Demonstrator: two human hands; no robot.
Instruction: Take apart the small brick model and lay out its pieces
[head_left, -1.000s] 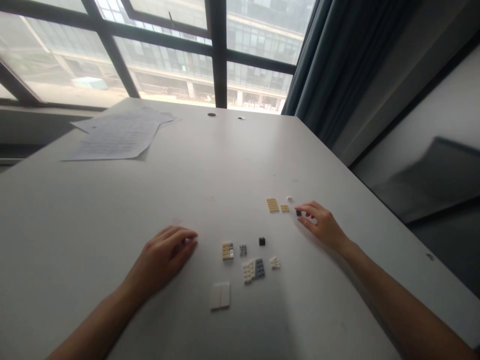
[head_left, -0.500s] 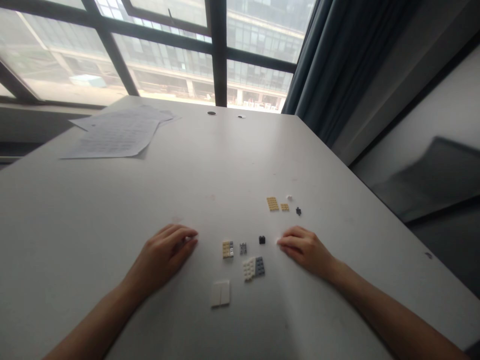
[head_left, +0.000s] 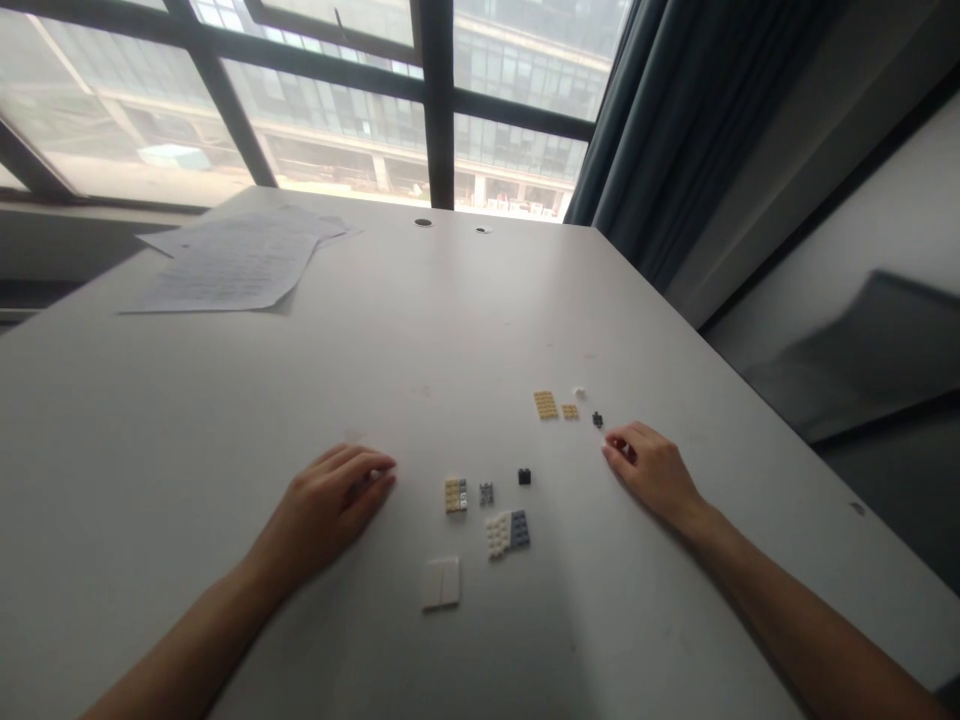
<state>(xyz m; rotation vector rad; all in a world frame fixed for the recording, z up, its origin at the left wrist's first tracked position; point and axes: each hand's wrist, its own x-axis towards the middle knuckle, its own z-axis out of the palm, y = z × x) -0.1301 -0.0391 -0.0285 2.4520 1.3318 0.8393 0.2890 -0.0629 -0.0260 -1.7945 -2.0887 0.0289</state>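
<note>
My left hand (head_left: 337, 500) rests on the white table, thumb a little apart from the fingers and nothing between them. Closest to it is a tan-and-grey block of bricks (head_left: 455, 495). My right hand (head_left: 649, 470) is pinched, its fingertips just below a small dark grey piece (head_left: 598, 420); whether something tiny is held there cannot be made out. Between the hands lie a small grey piece (head_left: 487, 492), a black brick (head_left: 524, 477) and a white-and-dark-grey pair of joined-looking plates (head_left: 508, 534). Nearer me are white flat tiles (head_left: 441, 583).
Beyond my right hand are a larger tan plate (head_left: 545, 404), a smaller tan plate (head_left: 570, 411) and a tiny white piece (head_left: 578, 392). Printed papers (head_left: 225, 265) lie at the table's far left. A window and a dark curtain (head_left: 637, 130) stand behind.
My right hand has moved right and away from me, from beside the black brick to near the dark grey piece. The left hand and the pieces stay put.
</note>
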